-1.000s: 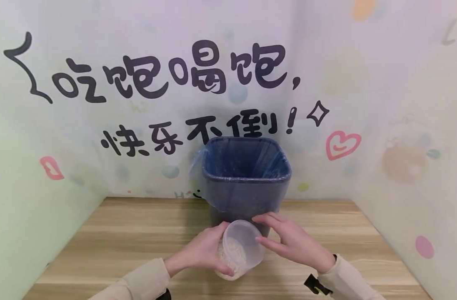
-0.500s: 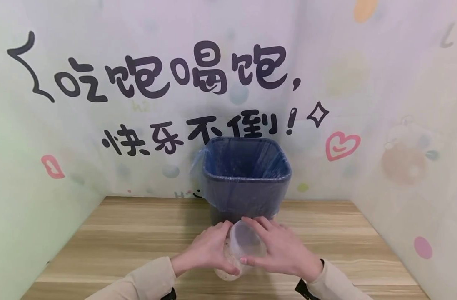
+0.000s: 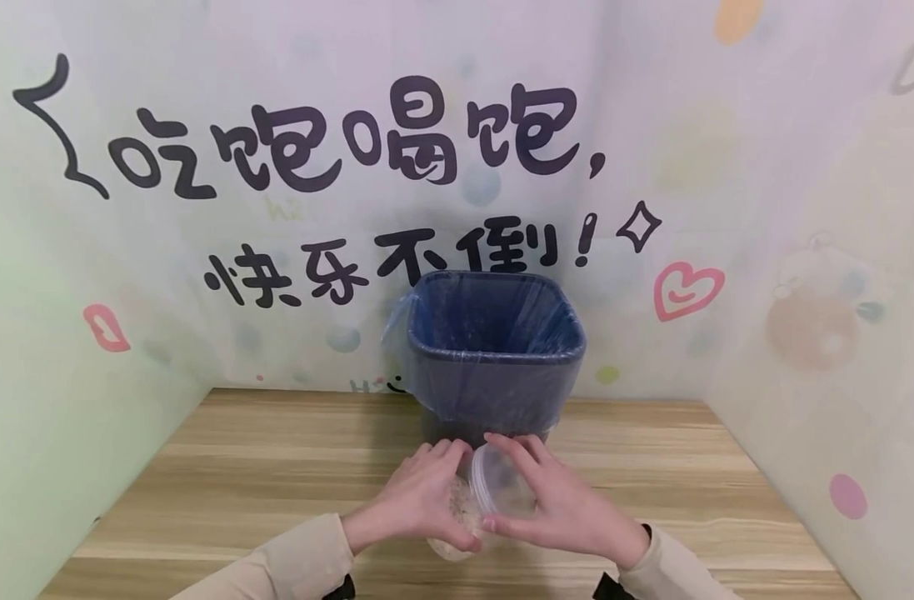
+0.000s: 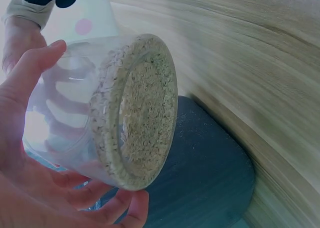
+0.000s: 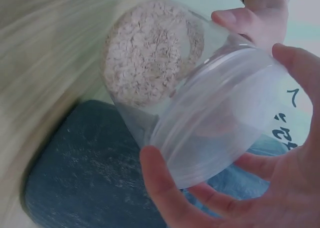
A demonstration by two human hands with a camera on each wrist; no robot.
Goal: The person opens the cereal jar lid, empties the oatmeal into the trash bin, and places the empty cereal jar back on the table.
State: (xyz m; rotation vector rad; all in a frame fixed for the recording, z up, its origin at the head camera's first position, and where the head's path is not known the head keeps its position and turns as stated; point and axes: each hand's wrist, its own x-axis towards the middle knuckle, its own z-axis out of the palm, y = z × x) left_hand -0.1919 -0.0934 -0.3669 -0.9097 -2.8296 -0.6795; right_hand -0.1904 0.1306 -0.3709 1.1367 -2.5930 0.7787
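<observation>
Head view shows the left hand (image 3: 415, 504) gripping a clear, round plastic jar (image 3: 462, 504) of pale flakes (image 5: 145, 48), tilted over the wood-grained desk (image 3: 277, 467) midway between its side edges, apparently steadying it while the right hand (image 3: 561, 506) clasps its translucent, ridged plastic top (image 3: 505, 483).

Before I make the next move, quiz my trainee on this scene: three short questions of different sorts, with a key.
1. True or false: the jar is upright.
2. Pick one. Over the rim of the bin hangs: A, a cloth; B, clear plastic; C, a rope.
3. In a few words: where in the jar do the flakes lie?

Key:
1. False; it is held tilted.
2. B.
3. Toward the base, away from the end that the right hand holds.
</observation>
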